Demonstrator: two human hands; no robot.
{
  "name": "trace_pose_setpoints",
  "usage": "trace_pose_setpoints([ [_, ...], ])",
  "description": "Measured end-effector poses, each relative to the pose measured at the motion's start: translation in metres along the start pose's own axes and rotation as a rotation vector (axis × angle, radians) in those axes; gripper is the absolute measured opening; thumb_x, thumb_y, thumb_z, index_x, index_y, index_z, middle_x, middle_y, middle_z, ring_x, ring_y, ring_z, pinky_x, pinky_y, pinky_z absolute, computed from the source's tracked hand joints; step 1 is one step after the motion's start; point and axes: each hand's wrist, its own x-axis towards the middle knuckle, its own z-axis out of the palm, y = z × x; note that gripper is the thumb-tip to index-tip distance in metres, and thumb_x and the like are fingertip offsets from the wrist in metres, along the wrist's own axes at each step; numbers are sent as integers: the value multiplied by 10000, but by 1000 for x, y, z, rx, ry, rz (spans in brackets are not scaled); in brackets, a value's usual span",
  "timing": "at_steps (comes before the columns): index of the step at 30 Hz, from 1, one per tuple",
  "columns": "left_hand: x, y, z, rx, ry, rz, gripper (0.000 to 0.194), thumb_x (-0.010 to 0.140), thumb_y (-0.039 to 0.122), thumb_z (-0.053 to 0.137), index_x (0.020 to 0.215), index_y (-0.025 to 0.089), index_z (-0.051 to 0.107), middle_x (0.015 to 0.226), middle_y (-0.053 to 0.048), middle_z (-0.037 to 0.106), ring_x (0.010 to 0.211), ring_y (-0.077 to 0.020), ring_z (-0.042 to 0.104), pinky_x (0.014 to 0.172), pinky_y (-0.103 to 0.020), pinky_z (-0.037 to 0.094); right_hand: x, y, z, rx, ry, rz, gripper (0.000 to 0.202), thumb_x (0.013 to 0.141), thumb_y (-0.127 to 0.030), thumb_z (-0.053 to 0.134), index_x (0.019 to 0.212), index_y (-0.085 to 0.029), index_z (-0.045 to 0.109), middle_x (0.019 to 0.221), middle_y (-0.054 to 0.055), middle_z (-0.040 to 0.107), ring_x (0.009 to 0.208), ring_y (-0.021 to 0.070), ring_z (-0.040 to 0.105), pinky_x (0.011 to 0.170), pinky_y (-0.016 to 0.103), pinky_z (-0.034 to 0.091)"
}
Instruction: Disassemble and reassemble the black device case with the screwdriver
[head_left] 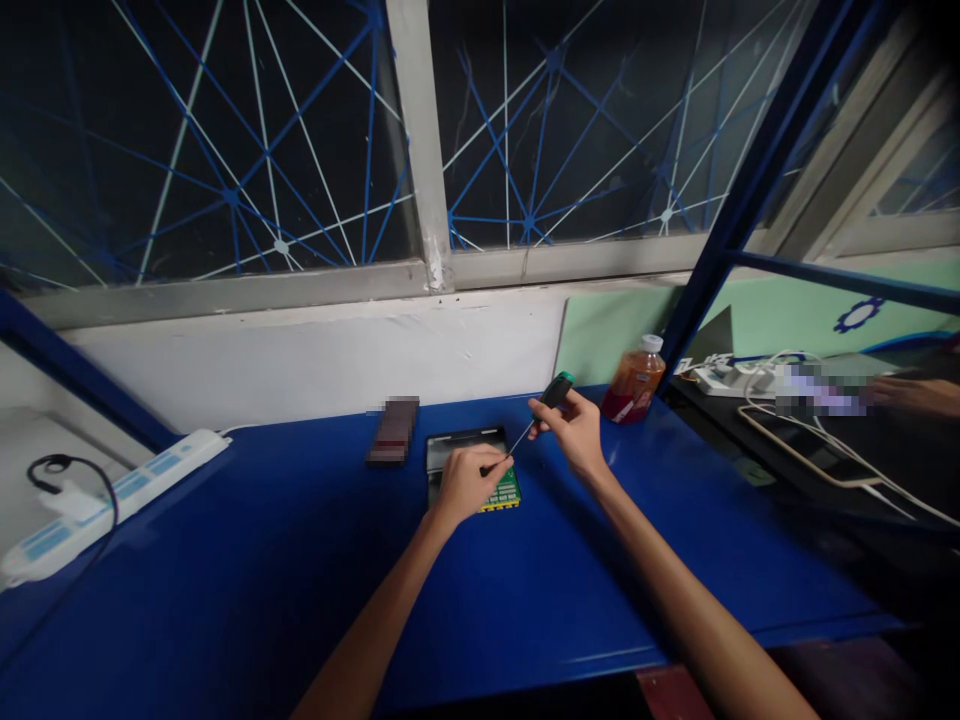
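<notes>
A screwdriver [555,391] with a dark, green-capped handle slants down to the left, its handle held in my right hand [574,432]. At the lower end of its thin shaft, the fingers of my left hand [471,482] are pinched together around the tip. Whether a small bit sits there is too fine to tell. Under and behind my left hand lies an open dark case [442,455] on the blue table [315,560]. Its green insert [508,489] with pale markings and a yellow front edge shows partly; my left hand hides the rest.
Left of the case lies a dark, blurred flat object [394,432]. A bottle of reddish drink [634,382] stands at the back right. On the left is a white power strip [120,505] with a black cable. Another person's hand [915,395] is over the cluttered black table.
</notes>
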Motion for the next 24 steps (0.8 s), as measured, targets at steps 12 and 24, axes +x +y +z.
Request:
trace_pose_setpoints([
  [12, 0, 0, -2, 20, -29, -12, 208, 867, 317, 598, 803, 191, 752, 827, -30, 727, 664, -143, 634, 600, -238, 459, -4, -1, 2, -43, -54, -24, 316, 682, -428, 737, 717, -213, 509, 518, -54, 532, 415, 164, 578, 454, 295, 488],
  [24, -1, -26, -91, -129, -215, -118, 236, 770, 377, 659, 868, 191, 767, 832, -63, 725, 546, -108, 544, 489, -221, 389, -14, 6, 49, -250, -340, -58, 306, 692, -434, 737, 791, -206, 560, 537, -7, 639, 459, 168, 592, 444, 269, 443],
])
